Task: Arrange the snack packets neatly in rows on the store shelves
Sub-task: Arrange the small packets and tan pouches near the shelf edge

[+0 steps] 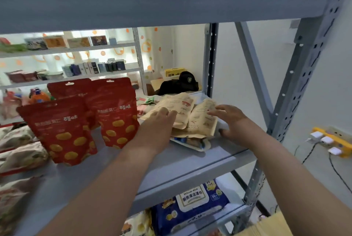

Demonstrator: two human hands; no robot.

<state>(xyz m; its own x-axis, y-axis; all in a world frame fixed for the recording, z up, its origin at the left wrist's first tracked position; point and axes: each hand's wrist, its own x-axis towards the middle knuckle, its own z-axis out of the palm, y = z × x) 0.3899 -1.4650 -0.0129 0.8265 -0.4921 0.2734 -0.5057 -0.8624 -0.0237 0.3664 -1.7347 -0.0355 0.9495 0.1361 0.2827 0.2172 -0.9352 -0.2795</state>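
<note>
Head camera caught you at the right end of the grey shelf (171, 167), both hands on the loose heap of brown paper packets (190, 130). They lay flat and skewed, overlapping one another, on top of a blue-and-white packet (192, 144) that poked out beneath, just right of the standing red pouches (116, 113).

The step looked to be gathering that heap into a square stack or row. To do it well, you needed to press in from both sides at once so the edges lined up. You also needed to lift the brown ones clear of the odd packet below rather than drag it along, and keep your left forearm off the nearest red pouch, which stood close enough to tip.

Your left hand (158, 121) reached in palm down, fingers laid over the left packet (179, 102) and only slightly bent, pressing rather than gripping. Your right hand (232, 121) sat at the heap's right side, fingers spread and loose. Its tips touched the right-hand packet (203, 119), and the thumb pointed down at the shelf. Neither hand had closed around anything. Both forearms ran up from the lower frame, the left crossing the shelf's front lip.
</note>
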